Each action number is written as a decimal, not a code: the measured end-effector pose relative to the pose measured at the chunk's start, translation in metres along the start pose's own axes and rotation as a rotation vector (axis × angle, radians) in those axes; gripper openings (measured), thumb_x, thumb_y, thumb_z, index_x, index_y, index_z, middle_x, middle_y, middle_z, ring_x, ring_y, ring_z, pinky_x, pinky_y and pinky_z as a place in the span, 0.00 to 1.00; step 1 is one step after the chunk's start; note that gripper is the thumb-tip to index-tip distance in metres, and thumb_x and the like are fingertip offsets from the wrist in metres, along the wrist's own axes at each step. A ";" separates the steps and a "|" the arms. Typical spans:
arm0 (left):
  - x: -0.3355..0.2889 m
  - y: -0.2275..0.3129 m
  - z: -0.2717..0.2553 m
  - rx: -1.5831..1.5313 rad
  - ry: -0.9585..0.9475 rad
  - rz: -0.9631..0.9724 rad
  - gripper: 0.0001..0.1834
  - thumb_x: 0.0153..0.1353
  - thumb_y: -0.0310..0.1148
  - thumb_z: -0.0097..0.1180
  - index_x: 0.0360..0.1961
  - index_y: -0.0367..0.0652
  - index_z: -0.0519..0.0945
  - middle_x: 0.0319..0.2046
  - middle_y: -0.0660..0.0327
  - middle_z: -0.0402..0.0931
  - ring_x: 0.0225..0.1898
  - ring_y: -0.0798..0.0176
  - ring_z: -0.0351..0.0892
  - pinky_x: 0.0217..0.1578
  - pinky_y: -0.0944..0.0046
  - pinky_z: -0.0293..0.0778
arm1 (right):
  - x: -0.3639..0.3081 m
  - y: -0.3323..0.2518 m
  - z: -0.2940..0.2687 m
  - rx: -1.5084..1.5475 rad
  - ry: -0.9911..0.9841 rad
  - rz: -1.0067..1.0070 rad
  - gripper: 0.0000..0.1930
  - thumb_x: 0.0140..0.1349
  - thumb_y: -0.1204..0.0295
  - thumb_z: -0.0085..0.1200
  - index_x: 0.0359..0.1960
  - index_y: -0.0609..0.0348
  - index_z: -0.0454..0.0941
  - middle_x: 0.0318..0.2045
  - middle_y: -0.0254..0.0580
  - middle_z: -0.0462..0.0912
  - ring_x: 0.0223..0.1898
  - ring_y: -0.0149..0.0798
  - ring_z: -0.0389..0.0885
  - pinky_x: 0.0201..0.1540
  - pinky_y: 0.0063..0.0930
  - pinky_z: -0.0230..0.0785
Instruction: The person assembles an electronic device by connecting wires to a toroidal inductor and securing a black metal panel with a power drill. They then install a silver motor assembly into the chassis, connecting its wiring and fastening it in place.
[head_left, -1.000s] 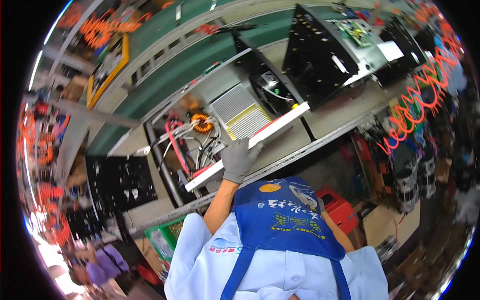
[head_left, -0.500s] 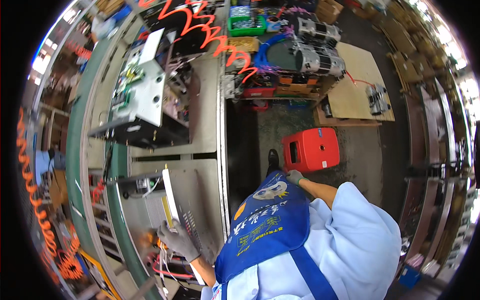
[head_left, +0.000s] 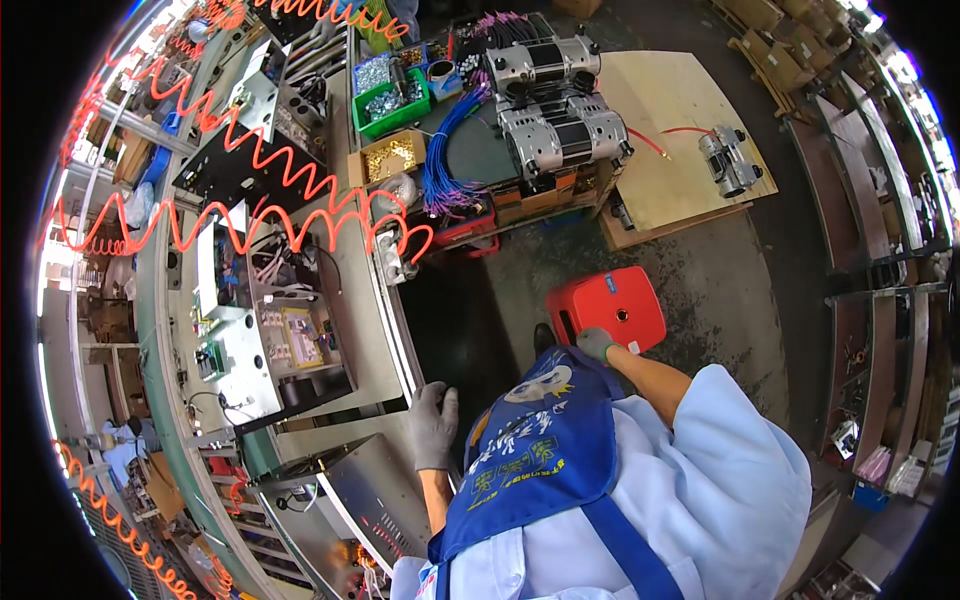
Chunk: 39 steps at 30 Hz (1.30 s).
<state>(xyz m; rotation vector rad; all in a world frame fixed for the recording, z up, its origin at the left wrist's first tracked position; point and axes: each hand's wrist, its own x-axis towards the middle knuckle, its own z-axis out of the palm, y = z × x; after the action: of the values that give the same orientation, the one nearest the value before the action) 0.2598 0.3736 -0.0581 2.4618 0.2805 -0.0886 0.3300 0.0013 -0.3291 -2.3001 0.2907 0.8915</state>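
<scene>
My left hand (head_left: 434,428), in a grey glove, is at the edge rail (head_left: 398,340) of the workbench line. Its fingers are loosely bent and apart, with nothing visible in them. Beside it on the line lies a grey metal cabinet (head_left: 375,495) with wires at its near end. My right hand (head_left: 596,345), gloved too, is in front of the near left part of a red plastic stool (head_left: 625,305). Its fingertips are hard to make out, and I cannot tell whether it touches the stool. Farther up the line stands an open metal cabinet (head_left: 240,365) with circuit boards and wiring.
Orange coiled air hoses (head_left: 290,225) hang over the line. At the back, a green bin (head_left: 390,108) of metal parts, a box of brass fittings (head_left: 390,158), blue tubes (head_left: 445,150) and silver motor-like pumps (head_left: 560,130) crowd a bench. A plywood board (head_left: 660,190) bears another pump (head_left: 730,160).
My left hand has left the wires and cabinet interior and moved right to the line's edge rail. My right hand has shifted slightly toward the stool. The view has turned.
</scene>
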 end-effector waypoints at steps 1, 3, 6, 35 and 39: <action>0.013 0.011 0.005 -0.005 -0.049 -0.030 0.14 0.64 0.39 0.62 0.42 0.38 0.83 0.39 0.49 0.82 0.41 0.46 0.82 0.43 0.51 0.78 | 0.010 0.007 -0.013 0.018 -0.024 0.016 0.16 0.60 0.61 0.52 0.39 0.58 0.88 0.32 0.49 0.88 0.33 0.47 0.88 0.39 0.38 0.80; 0.027 0.012 0.015 -0.001 -0.097 -0.001 0.15 0.65 0.40 0.61 0.42 0.37 0.83 0.38 0.49 0.82 0.40 0.47 0.84 0.43 0.52 0.78 | 0.029 0.021 -0.031 0.054 -0.088 0.050 0.16 0.62 0.63 0.51 0.39 0.60 0.87 0.30 0.46 0.88 0.30 0.43 0.88 0.35 0.36 0.79; 0.047 0.014 0.024 0.009 -0.156 0.001 0.14 0.64 0.40 0.62 0.41 0.38 0.84 0.38 0.48 0.82 0.41 0.46 0.83 0.44 0.51 0.78 | 0.050 0.043 -0.043 0.048 -0.039 0.089 0.16 0.63 0.65 0.49 0.41 0.62 0.87 0.28 0.44 0.87 0.28 0.38 0.86 0.32 0.33 0.78; 0.358 0.061 0.056 0.264 -0.498 0.300 0.14 0.62 0.41 0.64 0.41 0.42 0.84 0.39 0.49 0.82 0.44 0.43 0.82 0.45 0.46 0.77 | 0.204 -0.001 -0.248 1.402 0.287 0.384 0.11 0.67 0.61 0.54 0.38 0.57 0.79 0.28 0.42 0.80 0.28 0.43 0.81 0.32 0.42 0.77; 0.375 0.085 0.071 0.160 -0.513 0.189 0.13 0.63 0.41 0.62 0.40 0.43 0.84 0.38 0.49 0.82 0.42 0.44 0.83 0.43 0.46 0.78 | 0.273 -0.002 -0.330 1.555 0.525 0.427 0.19 0.69 0.54 0.54 0.50 0.55 0.75 0.42 0.42 0.80 0.40 0.44 0.81 0.42 0.42 0.77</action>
<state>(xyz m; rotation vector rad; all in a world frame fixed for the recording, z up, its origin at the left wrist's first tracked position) 0.6448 0.3323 -0.1126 2.5035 -0.1878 -0.6696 0.7067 -0.2019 -0.3255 -0.9168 1.2068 0.0138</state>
